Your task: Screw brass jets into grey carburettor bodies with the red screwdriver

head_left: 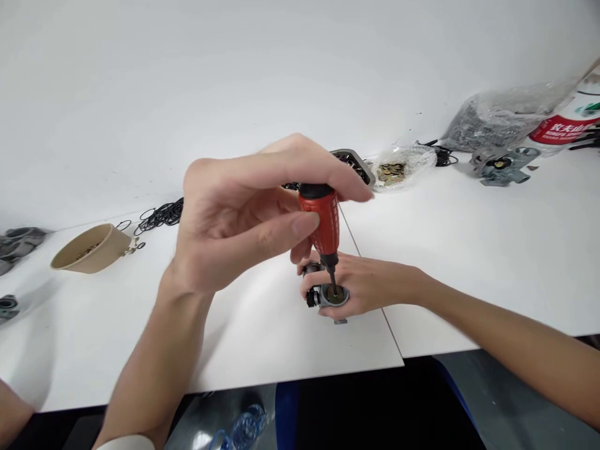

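My left hand (253, 212) is closed around a screwdriver (325, 225) with a red handle and black cap, its index finger lying over the top. The screwdriver stands nearly upright, and its tip meets the brass-coloured disc (335, 296) inside a round opening. That opening belongs to a small grey metal part (345, 302) with black fittings on its left side. My right hand (360, 281) wraps around the metal part and holds it at the table. Fingers hide much of the part, and any screw under the tip is too small to make out.
A beige bowl (96, 250) of small pieces and black rings (162, 215) are at left. Behind the hands are a dark tray (368, 172) and a plastic bag (417, 164) of brass pieces. Another metal part (501, 167) and a bottle (562, 125) stand right. Someone's arm (12, 403) shows lower left.
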{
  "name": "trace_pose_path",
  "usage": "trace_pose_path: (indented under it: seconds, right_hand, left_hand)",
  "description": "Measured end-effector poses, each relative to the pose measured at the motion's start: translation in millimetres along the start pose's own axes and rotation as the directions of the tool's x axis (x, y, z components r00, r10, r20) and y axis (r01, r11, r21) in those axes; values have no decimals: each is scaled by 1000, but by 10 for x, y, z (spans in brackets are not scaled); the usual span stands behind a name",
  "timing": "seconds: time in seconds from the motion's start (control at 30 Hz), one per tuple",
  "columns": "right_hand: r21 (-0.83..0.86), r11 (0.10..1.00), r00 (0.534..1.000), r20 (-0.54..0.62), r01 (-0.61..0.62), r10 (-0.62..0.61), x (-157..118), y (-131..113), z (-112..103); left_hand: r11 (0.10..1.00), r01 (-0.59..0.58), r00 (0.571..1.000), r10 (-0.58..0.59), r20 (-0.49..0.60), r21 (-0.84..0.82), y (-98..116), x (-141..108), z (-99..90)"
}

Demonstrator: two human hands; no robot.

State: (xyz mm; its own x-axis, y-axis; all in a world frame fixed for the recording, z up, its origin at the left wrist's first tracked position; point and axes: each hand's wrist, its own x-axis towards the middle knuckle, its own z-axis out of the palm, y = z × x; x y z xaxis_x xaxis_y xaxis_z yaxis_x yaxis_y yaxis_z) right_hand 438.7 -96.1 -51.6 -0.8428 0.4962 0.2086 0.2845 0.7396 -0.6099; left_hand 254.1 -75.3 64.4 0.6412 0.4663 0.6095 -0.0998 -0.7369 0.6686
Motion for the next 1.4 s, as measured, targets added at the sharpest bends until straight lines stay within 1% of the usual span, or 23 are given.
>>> trace_pose_path:
  seconds: [0.07, 0.13, 0.2, 0.27, 0.3, 0.37, 0.43, 0.5, 0.53, 0.6, 0.67, 0.7, 0.73, 0.8, 0.83, 0.87, 0.9, 0.97, 1.03, 1.1, 1.23, 1.3, 1.4]
  right_hand:
    - [-1, 1000, 1000, 0, -5, 5, -1, 7, 6]
    - [-2, 1000, 1000, -4, -3, 3, -2, 8, 8]
    - [-4, 1000, 1000, -7, 9, -9, -2, 6, 8]
    - [-5, 1000, 1000, -7, 12, -12, -1, 1, 7]
    - [-4, 1000, 1000, -5, 7, -7, -1, -1, 6]
    - [-3, 1000, 1000, 0, -5, 5, 1, -5, 4]
    - [-1, 1000, 1000, -1, -7, 7, 5, -9, 1]
    - [-1, 1000, 1000, -6, 9, -9, 9, -9, 0]
    - [-3, 1000, 1000, -8, 17, -17, 11, -8, 0]
    - [-9, 1000, 1000, -10, 22, -22, 13, -5, 3]
    - [-11, 1000, 1000, -7, 13, -13, 12, -3, 6]
    - [-8, 1000, 1000, -6, 4, -4, 11, -4, 7]
    - [-3, 1000, 1000, -5, -4, 4, 10, -5, 8]
    - [5, 1000, 1000, -6, -14, 14, 7, -10, 8]
    - [8, 1000, 1000, -7, -14, 14, 7, -13, 7]
    - [11, 1000, 1000, -7, -12, 12, 7, -15, 5]
    - [11, 1000, 1000, -6, -5, 5, 8, -17, 3]
    - [6, 1000, 1000, -3, 10, -10, 13, -20, -1]
    - [3, 1000, 1000, 2, 16, -16, 20, -20, -2]
    - [9, 1000, 1000, 0, 12, -12, 24, -17, 1]
    - [31, 1000, 1000, -2, -5, 5, 20, -3, 12]
    - [36, 999, 1000, 4, -3, 3, 15, 2, 13]
    - [26, 1000, 1000, 5, 7, -7, 11, 1, 9]
  left_hand:
    - [997, -68, 995, 70, -77, 29, -8, 19, 8]
    - [991, -130, 986, 131, -101, 22, -26, 39, 6]
    - [992, -124, 992, 124, -35, -17, -41, 48, -10]
    - [998, -45, 998, 47, 48, -36, -43, 43, -25]
    - [999, -12, 998, 14, 55, -36, -39, 37, -23]
    - [999, 8, 1000, -7, 13, -37, -32, 28, 2]
    - [998, -35, 996, 31, -89, -50, -32, 27, 37]
    - [996, -60, 990, 50, -129, -69, -37, 31, 48]
    - [996, -41, 994, 33, -109, -74, -37, 34, 38]
    - [997, 18, 1000, -18, -1, -72, -33, 38, -2]
    - [998, 35, 996, -30, 84, -61, -27, 38, -36]
    - [998, 18, 997, -13, 82, -58, -27, 37, -40]
    - [998, -6, 998, 9, 56, -58, -29, 36, -35]
    - [998, -38, 998, 35, -49, -59, -42, 32, -11]
    - [997, -42, 996, 36, -86, -63, -51, 30, -1]
    - [997, -37, 995, 30, -92, -73, -59, 28, 4]
    - [996, -24, 998, 18, -63, -86, -66, 26, 0]
    - [994, 17, 999, -13, 38, -108, -73, 21, -24]
    - [992, 61, 995, -51, 88, -111, -70, 16, -48]
    - [993, 74, 996, -68, 66, -97, -64, 13, -52]
    - [995, 44, 998, -48, -39, -85, -64, 13, -25]
    - [993, 49, 999, -50, -11, -106, -65, 18, -35]
    - [993, 45, 995, -35, 91, -111, -61, 30, -78]
